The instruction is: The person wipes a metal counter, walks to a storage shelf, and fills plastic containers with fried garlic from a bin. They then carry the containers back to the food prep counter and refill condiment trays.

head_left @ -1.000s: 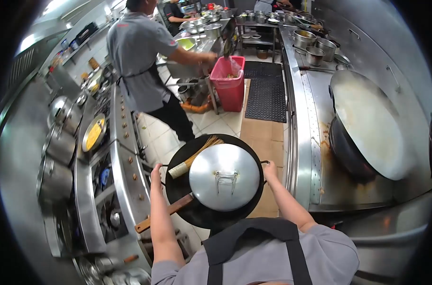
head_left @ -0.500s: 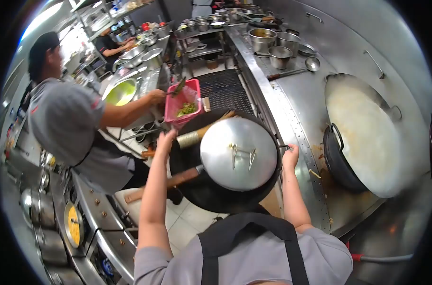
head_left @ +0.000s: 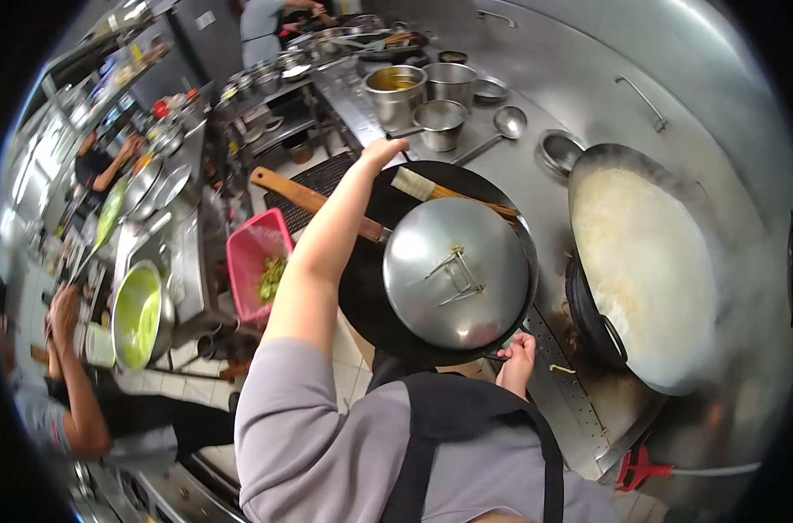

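Observation:
A large black wok [head_left: 362, 301] is held in front of me, tilted over the counter's front edge. My left hand [head_left: 384, 153] is closed at its far rim, with the fingertips partly hidden. At the near side, my right hand [head_left: 517, 356] grips the wok's loop handle. A round metal lid [head_left: 440, 301] with a wire handle lies inside the wok. A bamboo brush [head_left: 423, 187] with a pale wrapped grip rests beside the lid. A wooden handle [head_left: 296, 196] sticks out over the far left rim; what it belongs to is partly hidden beneath the lid.
On my right, a big wok [head_left: 649, 270] of cloudy liquid steams. Metal pots [head_left: 395, 98] and a ladle [head_left: 508, 124] stand on the counter behind. Left are a pink basket [head_left: 253, 261] with green vegetables, a steel bowl [head_left: 139, 327], and a co-worker's hands [head_left: 64, 314].
The black wok has turned and swung right toward the stove counter, with both my hands still on it. The co-worker has shifted to the lower left and now lifts something green above the bowl.

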A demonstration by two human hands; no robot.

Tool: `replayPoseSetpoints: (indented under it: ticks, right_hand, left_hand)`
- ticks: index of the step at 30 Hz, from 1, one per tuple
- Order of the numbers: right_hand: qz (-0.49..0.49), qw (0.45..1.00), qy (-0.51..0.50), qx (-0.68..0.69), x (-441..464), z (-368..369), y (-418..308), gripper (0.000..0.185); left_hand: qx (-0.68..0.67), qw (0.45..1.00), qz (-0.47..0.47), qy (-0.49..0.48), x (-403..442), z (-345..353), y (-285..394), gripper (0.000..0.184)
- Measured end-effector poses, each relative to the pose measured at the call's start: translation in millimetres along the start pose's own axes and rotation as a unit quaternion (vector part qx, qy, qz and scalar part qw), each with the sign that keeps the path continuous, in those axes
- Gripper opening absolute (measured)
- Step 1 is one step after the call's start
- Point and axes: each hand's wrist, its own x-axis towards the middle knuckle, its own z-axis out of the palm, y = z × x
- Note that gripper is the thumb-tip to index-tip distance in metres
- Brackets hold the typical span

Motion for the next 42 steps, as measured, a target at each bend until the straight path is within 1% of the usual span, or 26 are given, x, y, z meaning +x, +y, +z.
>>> replayPoseSetpoints:
  ticks: [3, 4, 5, 6, 8, 10, 11, 12, 16, 18, 19, 20, 21, 22, 23, 26, 28, 30, 32, 34, 35, 36, 38, 40, 41, 42]
  right_hand:
    - [0.011, 0.995, 0.087, 0.040, 14.3, 14.6, 14.4, 0.016]
    - [0.007, 0.992, 0.112, 0.049, 20.5, 21.1, 21.5, 0.015]
    - [0.006, 0.986, 0.158, 0.046, 26.6, 30.8, 27.1, 0.016]
    - [-0.030, 0.983, 0.177, 0.041, 34.9, 40.0, 35.3, 0.015]
    - [-0.089, 0.969, 0.219, 0.069, 54.5, 73.5, 39.7, 0.017]
    - [-0.112, 0.962, 0.246, 0.043, 76.2, 94.2, 46.8, 0.016]
    - [-0.115, 0.958, 0.259, 0.041, 92.1, 103.7, 50.9, 0.016]
    - [-0.112, 0.950, 0.289, 0.040, 110.8, 112.9, 56.1, 0.017]
    - [-0.107, 0.932, 0.335, 0.083, 177.4, 118.9, 77.2, 0.022]
    - [-0.112, 0.928, 0.350, 0.063, 204.3, 122.8, 84.2, 0.022]
    - [-0.105, 0.928, 0.353, 0.052, 213.6, 127.8, 86.4, 0.022]
    - [-0.094, 0.928, 0.359, 0.040, 218.5, 133.2, 91.8, 0.022]
    - [-0.095, 0.930, 0.355, 0.033, 222.5, 140.3, 92.3, 0.023]
    - [-0.095, 0.931, 0.350, 0.026, 225.6, 149.8, 94.0, 0.025]
    - [-0.108, 0.933, 0.344, 0.019, 227.7, 159.4, 92.1, 0.021]
    - [-0.114, 0.941, 0.312, 0.062, 226.5, 179.6, 78.4, 0.021]
    - [-0.137, 0.941, 0.299, 0.080, 232.1, 180.2, 75.4, 0.021]
    - [-0.140, 0.944, 0.276, 0.113, 230.2, 181.8, 64.2, 0.020]
    - [-0.128, 0.944, 0.273, 0.135, 230.1, 179.4, 66.3, 0.019]
    - [-0.136, 0.948, 0.254, 0.137, 221.4, 181.7, 69.1, 0.020]
    - [-0.145, 0.950, 0.241, 0.136, 215.8, 180.0, 68.4, 0.021]
    - [-0.153, 0.960, 0.193, 0.136, 206.1, 177.8, 63.2, 0.025]
    - [-0.095, 0.981, 0.154, 0.067, 185.2, 165.6, 48.9, 0.031]
    - [-0.044, 0.996, 0.068, 0.041, 148.3, 143.9, 33.0, 0.037]
    - [-0.039, 0.998, 0.043, 0.031, 120.8, 133.7, 26.1, 0.040]
    - [-0.069, 0.997, 0.028, -0.018, 94.5, 118.3, 28.3, 0.037]
  left_hand:
    - [0.049, 0.992, 0.047, -0.102, 39.6, 55.7, 45.9, 0.051]
    - [0.049, 0.983, 0.072, -0.163, 67.4, 79.1, 51.9, 0.064]
    - [0.082, 0.980, 0.081, -0.163, 92.0, 104.4, 57.7, 0.057]
    - [0.114, 0.976, 0.092, -0.162, 104.1, 121.1, 70.3, 0.050]
    - [0.097, 0.972, 0.104, -0.188, 145.9, 150.8, 87.8, 0.051]
    - [0.138, 0.957, 0.120, -0.227, 181.9, 175.8, 102.9, 0.064]
    - [0.140, 0.950, 0.136, -0.243, 202.7, 187.9, 108.8, 0.066]
    - [0.152, 0.956, 0.126, -0.216, 203.2, 187.0, 122.7, 0.068]
    - [0.145, 0.943, 0.145, -0.261, 250.5, 203.4, 143.5, 0.079]
    - [0.218, 0.926, 0.156, -0.265, 267.9, 204.1, 148.7, 0.093]
    - [0.229, 0.930, 0.166, -0.234, 270.7, 203.4, 148.0, 0.093]
    - [0.205, 0.930, 0.169, -0.254, 277.1, 197.8, 144.8, 0.095]
    - [0.190, 0.936, 0.195, -0.224, 305.5, 222.7, 130.5, 0.096]
    - [0.194, 0.940, 0.174, -0.218, 298.8, 212.7, 135.9, 0.096]
    - [0.183, 0.955, 0.160, -0.172, 309.0, 228.1, 133.4, 0.092]
    - [0.132, 0.957, 0.233, -0.110, 280.7, 216.6, 157.3, 0.082]
    - [0.080, 0.962, 0.238, -0.105, 252.1, 197.2, 177.9, 0.077]
    - [-0.011, 0.966, 0.240, -0.094, 211.6, 167.9, 189.1, 0.074]
    - [-0.149, 0.952, 0.242, -0.117, 161.1, 122.7, 188.5, 0.071]
    - [-0.264, 0.911, 0.309, -0.075, 119.4, 95.5, 166.9, 0.061]
    - [-0.342, 0.875, 0.339, -0.045, 91.0, 83.7, 155.9, 0.054]
    - [-0.414, 0.834, 0.365, -0.022, 58.9, 71.3, 141.5, 0.048]
    - [-0.471, 0.798, 0.375, 0.031, -7.2, 40.7, 128.3, 0.039]
    - [-0.518, 0.779, 0.350, 0.056, -77.9, 14.0, 123.7, 0.034]
    - [-0.518, 0.761, 0.382, 0.079, -110.1, 6.4, 120.9, 0.035]
    - [-0.519, 0.741, 0.414, 0.103, -141.4, 1.4, 118.6, 0.036]
